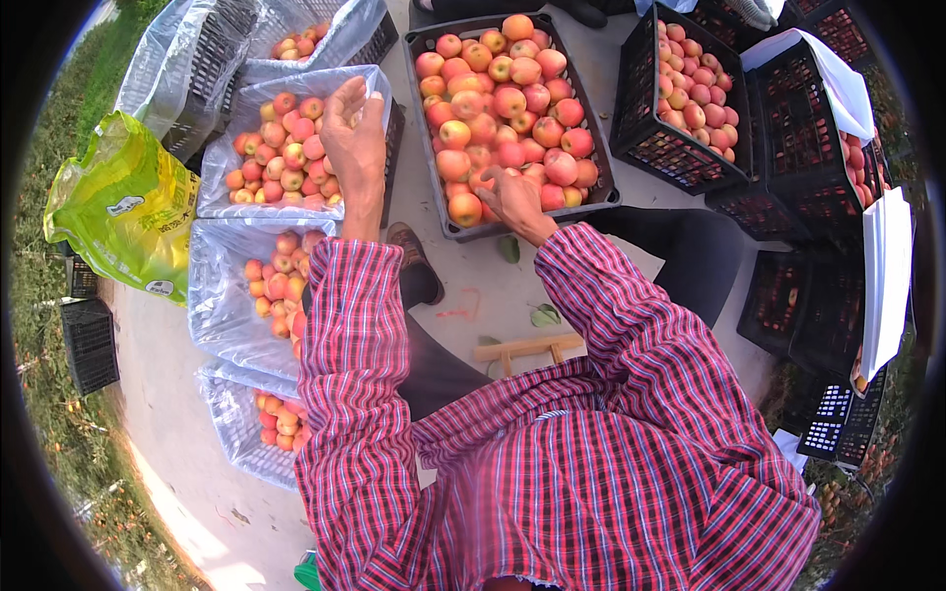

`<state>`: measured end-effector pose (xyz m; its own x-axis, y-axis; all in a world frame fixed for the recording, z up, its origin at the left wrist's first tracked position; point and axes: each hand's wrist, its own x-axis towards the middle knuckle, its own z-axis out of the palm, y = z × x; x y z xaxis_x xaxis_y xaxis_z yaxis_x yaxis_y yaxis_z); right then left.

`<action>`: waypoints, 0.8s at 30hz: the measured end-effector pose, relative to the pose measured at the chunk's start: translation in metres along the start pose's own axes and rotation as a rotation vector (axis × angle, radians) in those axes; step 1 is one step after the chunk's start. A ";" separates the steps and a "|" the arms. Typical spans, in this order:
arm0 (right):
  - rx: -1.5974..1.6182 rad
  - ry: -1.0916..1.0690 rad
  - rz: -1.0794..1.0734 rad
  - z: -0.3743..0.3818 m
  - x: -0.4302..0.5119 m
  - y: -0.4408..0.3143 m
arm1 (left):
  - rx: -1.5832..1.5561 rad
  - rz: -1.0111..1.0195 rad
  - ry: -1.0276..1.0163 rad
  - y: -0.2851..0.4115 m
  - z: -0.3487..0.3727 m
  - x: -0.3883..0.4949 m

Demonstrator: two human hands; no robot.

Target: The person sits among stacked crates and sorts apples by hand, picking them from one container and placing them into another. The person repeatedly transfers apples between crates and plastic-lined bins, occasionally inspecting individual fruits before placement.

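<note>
My left hand (pixel 356 140) is raised over the right edge of a plastic-lined crate of apples (pixel 277 159); its fingers curl upward, and whether they hold anything cannot be told. My right hand (pixel 514 196) reaches to the near edge of a black plastic crate (pixel 607 185) heaped with red and yellow apples (pixel 510 102). Its fingers are bent among the front apples, and whether they grip one is hidden. Both forearms wear checked sleeves.
More lined crates with apples (pixel 277 284) line the left, beside a green and yellow plastic bag (pixel 133 214). Black crates of apples (pixel 695 96) stand at the right, one covered with white sheets (pixel 887 281). A small wooden stool (pixel 528 347) lies between my legs. Another person's foot (pixel 587 11) shows at the top.
</note>
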<state>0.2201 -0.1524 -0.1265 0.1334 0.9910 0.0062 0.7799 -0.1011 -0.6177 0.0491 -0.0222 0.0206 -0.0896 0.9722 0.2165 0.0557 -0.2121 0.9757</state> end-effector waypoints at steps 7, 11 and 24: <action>-0.170 -0.201 0.156 0.030 0.046 0.006 | -0.140 -0.245 -0.014 0.006 -0.003 0.009; -0.107 -0.083 0.144 0.024 0.034 0.019 | -0.195 -0.249 -0.024 0.006 -0.012 0.012; -0.061 -0.497 -0.094 -0.065 -0.027 -0.015 | -0.256 -0.246 -0.075 0.014 -0.010 0.006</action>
<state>0.2449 -0.1835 -0.0664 -0.2348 0.9163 -0.3246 0.8110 0.0006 -0.5850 0.0393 -0.0204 0.0358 0.0048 0.9998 -0.0196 -0.2102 0.0202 0.9774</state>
